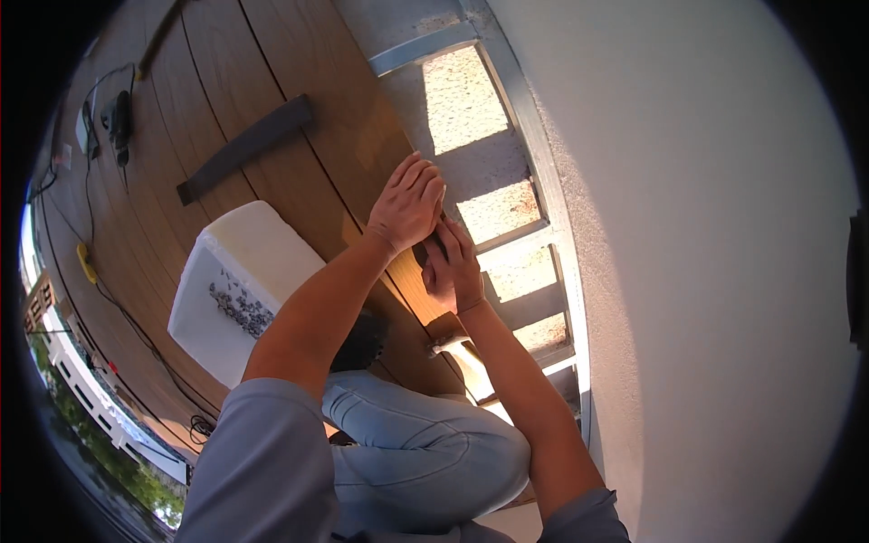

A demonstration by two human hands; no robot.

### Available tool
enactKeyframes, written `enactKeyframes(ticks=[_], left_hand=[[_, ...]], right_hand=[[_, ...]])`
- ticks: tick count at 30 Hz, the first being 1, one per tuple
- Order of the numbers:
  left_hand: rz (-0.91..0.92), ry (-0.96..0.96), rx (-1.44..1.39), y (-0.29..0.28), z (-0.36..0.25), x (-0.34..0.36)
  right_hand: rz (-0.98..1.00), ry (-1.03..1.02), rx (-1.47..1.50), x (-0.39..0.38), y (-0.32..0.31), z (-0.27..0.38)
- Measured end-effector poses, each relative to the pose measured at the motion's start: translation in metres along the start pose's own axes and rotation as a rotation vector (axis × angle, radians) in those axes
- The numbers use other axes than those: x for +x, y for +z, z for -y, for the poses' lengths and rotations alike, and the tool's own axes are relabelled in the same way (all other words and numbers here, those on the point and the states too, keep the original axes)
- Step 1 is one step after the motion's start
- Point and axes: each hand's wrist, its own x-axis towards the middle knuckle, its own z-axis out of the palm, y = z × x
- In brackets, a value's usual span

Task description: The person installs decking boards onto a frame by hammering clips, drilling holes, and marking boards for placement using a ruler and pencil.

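Observation:
My left hand (409, 201) lies at the edge of the brown wood-plank surface (335, 81), its fingers pressed together and curled over. Just below it, my right hand (453, 270) is closed, with the fingers bent toward the left hand. A small dark thing shows in the gap between the two hands, mostly covered, so its kind is hidden. Left of my left forearm stands a white foam block (204, 312) with grey bits scattered on its side. Farther off, a dark grey flat strip (249, 149) lies across the planks.
A pale metal frame (552, 217) with openings runs along the planks' right edge, beside a white wall (706, 226). Behind my left forearm sits a black round-edged thing (365, 342), partly hidden. A dark corded tool (118, 127) and a cable with a yellow part (86, 262) lie far left.

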Motion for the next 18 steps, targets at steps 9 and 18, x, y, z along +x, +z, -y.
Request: enactKeyframes(ticks=[9,18], left_hand=[[-0.046,0.253,0.02,0.009,0.003,0.002],[0.699,0.295,-0.503,0.06,-0.067,0.023]], right_hand=[[-0.433,0.488,-0.054,-0.12,-0.04,0.066],[-0.469,0.895,-0.192,-0.286,0.004,0.096]])
